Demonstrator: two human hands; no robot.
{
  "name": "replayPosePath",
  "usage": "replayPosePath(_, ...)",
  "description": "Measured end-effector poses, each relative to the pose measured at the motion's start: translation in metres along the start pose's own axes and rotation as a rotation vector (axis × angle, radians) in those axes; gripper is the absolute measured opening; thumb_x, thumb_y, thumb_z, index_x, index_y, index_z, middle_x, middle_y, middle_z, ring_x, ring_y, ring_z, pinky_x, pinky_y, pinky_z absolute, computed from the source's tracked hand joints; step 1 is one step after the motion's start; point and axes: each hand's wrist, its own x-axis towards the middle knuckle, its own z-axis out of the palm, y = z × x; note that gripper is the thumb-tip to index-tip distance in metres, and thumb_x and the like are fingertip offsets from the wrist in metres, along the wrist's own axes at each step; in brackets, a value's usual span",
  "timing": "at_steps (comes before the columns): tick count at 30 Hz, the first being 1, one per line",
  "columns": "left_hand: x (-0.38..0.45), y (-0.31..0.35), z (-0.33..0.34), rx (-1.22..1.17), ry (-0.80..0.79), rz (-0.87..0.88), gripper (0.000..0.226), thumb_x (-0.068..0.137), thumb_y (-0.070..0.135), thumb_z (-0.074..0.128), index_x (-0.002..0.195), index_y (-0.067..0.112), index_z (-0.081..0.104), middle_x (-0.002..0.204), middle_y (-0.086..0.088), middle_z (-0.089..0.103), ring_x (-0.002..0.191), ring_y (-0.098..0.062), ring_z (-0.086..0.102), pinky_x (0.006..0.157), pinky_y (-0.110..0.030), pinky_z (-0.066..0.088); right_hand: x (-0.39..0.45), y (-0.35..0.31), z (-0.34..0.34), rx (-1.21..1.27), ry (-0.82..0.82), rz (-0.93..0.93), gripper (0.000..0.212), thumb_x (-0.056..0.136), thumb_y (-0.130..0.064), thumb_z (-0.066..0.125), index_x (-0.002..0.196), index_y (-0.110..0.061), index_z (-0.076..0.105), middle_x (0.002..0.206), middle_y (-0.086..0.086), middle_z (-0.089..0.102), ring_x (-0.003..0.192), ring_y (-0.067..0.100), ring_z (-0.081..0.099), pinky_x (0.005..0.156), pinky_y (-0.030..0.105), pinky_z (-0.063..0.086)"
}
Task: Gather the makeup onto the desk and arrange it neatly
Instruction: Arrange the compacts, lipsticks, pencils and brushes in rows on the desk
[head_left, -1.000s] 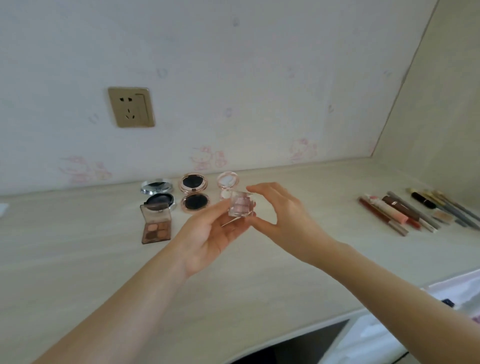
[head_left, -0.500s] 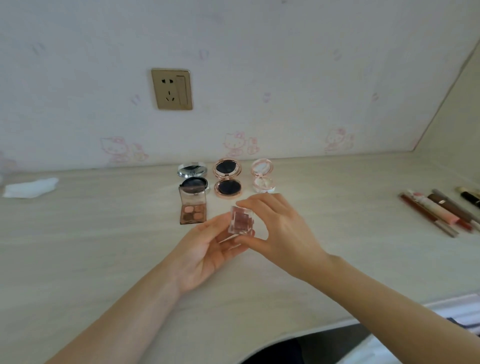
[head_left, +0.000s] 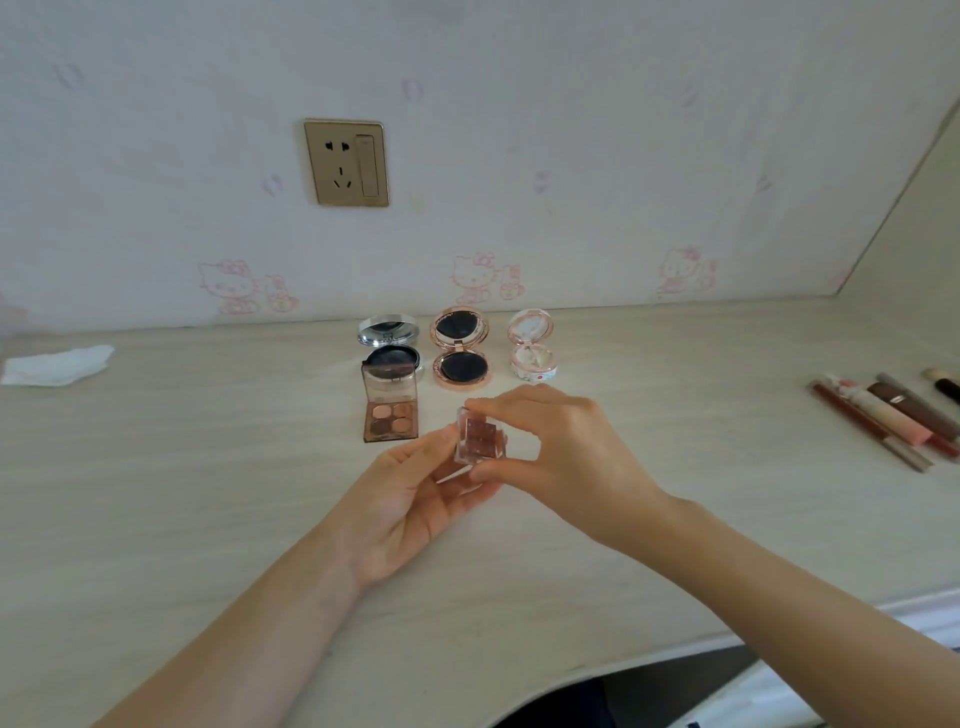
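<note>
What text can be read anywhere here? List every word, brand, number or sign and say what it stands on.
No text reads clearly in the head view.
Clear eyeshadow palette, held by the left hand and right hand: no lettering shows.
Silver compact: a mark on the lid, too blurred to read.
Lip tubes: any print too small to read.
Wall socket: no lettering visible.
Wallpaper: cartoon cats only, no words.

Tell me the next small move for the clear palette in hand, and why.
Probably set the small clear palette, held open by both the left hand and right hand, on the desk right of the brown eyeshadow palette, where a bare spot continues that row.
</note>
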Motion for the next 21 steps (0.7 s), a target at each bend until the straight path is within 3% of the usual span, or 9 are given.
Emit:
replayPosePath(8, 0.0, -0.001, 0.002, -0.002, 0.0, 0.021, 0.029, 0.082, 0.018, 0.061, 0.103, 0.002, 0.072, 0.107, -0.018, 0.068, 0.092, -0.023, 0.068, 0.077, -0.034, 0.057, -0.006, 0.0, 0.01, -0.197, 0.102, -0.146, 0.041, 0.076, -0.022, 0.077, 0.114, -0.013, 0.064, 0.107, 0.0, 0.065, 0.095, 0.024, 0.061, 0.077, 0.04, 0.053)
replayPosePath(15, 0.001, -0.004, 0.003, 0.001, 0.013, 0.035, 0.026, 0.082, 0.016, 0.06, 0.1, 0.003, 0.074, 0.107, -0.018, 0.069, 0.094, -0.023, 0.069, 0.075, -0.033, 0.057, -0.01, 0.003, 0.013, -0.185, 0.178, -0.232, 0.033, 0.079, -0.012, 0.075, 0.11, -0.006, 0.065, 0.105, 0.005, 0.064, 0.089, 0.025, 0.064, 0.067, 0.039, 0.054)
replayPosePath(19, 0.001, -0.003, 0.0, 0.063, 0.007, 0.089, 0.032, 0.081, 0.014, 0.062, 0.108, 0.0, 0.07, 0.112, -0.02, 0.067, 0.098, -0.027, 0.068, 0.078, -0.032, 0.057, -0.008, 0.006, 0.01, -0.05, 0.044, -0.153, 0.041, 0.081, -0.011, 0.073, 0.12, -0.011, 0.061, 0.125, 0.0, 0.057, 0.108, 0.016, 0.059, 0.087, 0.031, 0.051)
replayPosePath(21, 0.0, -0.004, -0.002, 0.139, 0.016, 0.148, 0.036, 0.078, 0.013, 0.065, 0.113, 0.003, 0.068, 0.113, -0.019, 0.068, 0.1, -0.028, 0.068, 0.078, -0.031, 0.056, -0.006, 0.009, 0.007, 0.019, -0.021, -0.084, 0.046, 0.081, -0.015, 0.074, 0.124, -0.018, 0.058, 0.141, -0.006, 0.046, 0.124, 0.007, 0.048, 0.1, 0.019, 0.04)
